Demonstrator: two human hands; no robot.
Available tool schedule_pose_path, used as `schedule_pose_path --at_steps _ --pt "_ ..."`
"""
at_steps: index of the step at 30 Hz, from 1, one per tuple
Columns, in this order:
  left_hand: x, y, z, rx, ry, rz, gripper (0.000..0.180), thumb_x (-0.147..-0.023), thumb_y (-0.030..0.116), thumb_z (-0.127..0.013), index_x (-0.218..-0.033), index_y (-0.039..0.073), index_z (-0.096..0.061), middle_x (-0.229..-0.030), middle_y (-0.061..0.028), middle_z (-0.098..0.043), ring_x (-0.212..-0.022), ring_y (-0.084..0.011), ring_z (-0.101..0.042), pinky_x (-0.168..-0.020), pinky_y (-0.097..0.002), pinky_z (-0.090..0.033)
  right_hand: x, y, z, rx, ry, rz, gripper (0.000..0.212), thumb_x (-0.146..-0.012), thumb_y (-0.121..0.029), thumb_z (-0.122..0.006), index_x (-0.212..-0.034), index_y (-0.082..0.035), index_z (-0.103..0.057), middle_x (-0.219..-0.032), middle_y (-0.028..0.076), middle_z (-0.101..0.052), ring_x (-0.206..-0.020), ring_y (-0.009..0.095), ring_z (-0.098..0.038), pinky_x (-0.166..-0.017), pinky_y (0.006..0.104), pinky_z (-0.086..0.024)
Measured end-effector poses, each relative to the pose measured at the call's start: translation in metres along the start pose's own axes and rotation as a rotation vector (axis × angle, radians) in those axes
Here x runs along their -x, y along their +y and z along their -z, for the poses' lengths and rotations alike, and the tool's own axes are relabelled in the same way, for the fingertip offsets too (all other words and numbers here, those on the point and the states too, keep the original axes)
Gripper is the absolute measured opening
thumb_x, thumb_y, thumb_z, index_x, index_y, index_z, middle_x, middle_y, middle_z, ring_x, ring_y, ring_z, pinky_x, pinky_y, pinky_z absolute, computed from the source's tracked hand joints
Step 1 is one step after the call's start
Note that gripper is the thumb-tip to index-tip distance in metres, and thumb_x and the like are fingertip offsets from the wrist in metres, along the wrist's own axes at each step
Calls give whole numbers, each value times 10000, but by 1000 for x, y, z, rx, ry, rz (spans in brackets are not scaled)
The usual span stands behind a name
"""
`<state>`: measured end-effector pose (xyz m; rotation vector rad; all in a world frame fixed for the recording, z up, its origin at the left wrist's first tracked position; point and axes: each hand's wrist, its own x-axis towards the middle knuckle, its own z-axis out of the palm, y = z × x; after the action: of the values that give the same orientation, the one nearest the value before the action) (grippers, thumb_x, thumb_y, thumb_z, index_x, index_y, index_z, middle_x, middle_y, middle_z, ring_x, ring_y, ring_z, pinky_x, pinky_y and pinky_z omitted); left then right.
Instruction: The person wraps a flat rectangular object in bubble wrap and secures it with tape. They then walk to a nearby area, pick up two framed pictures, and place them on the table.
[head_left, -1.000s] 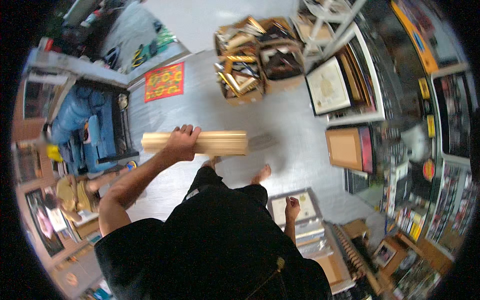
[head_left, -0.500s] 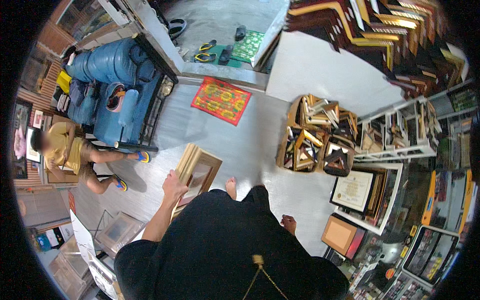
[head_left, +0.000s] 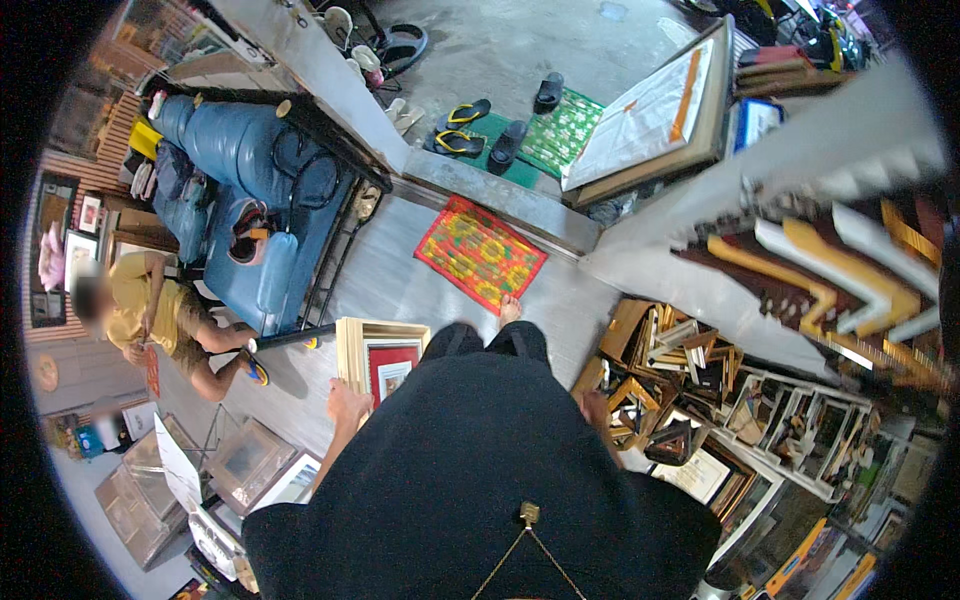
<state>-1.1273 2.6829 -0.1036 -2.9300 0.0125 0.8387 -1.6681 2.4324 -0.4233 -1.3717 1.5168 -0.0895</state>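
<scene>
My left hand is closed on the side of a stack of picture frames with light wood edges. The top frame faces right and shows a red mat around a small picture; my dark shirt covers its lower part. At my other side hangs my right hand, partly hidden by the shirt and dim, so its fingers are hard to make out. Nearest to it are cardboard boxes filled with frame corner pieces. I cannot tell whether it touches them.
Ahead lies a red and yellow mat before a raised doorway sill, with slippers beyond. A person in yellow sits at left near a blue sofa. Corner samples hang at right; wrapped frames stand behind left.
I have moved forward toward the doorway with the frame stack still in my left hand. The mat and sill are nearer, and the boxes now sit beside my right hand.
</scene>
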Motion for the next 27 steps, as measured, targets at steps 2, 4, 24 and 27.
schedule_pose_path --at_steps 2,4,24,27 --pt "-13 49 36 -12 67 23 713 -562 211 -744 -1146 -13 -402 -1045 -243 -625 -995 -394 -622 -868 -448 -501 -56 -122 -17 227 264 382 343 -907 -291 -573 -655 -61 -606 -602 35 -597 -533 260 -568 -492 381 -424" --pt "-37 86 51 31 108 21 752 -579 222 -775 -1180 -42 -409 -1026 -269 -621 -1001 -420 -609 -859 -469 -486 -107 -269 -12 -203 54 -3 264 -834 -290 -686 -844 -30 -639 -676 30 -617 -599 116 -579 -502 270 -433" --pt "-225 447 202 232 8 32 750 -567 317 -810 -1167 -5 -494 -1074 -218 -643 -1000 -352 -638 -836 -423 -519 -406 -699 106 -256 -135 -95 292 -841 -288 -707 -964 -40 -615 -697 10 -580 -594 105 -547 -465 277 -413" --pt "-245 486 236 243 -100 132 777 -562 275 -817 -1161 -46 -438 -1039 -240 -642 -986 -349 -644 -860 -411 -511 -403 -765 100 -140 -195 -110 382 -848 -346 -687 -1090 -63 -606 -881 34 -641 -755 130 -604 -616 263 -446"
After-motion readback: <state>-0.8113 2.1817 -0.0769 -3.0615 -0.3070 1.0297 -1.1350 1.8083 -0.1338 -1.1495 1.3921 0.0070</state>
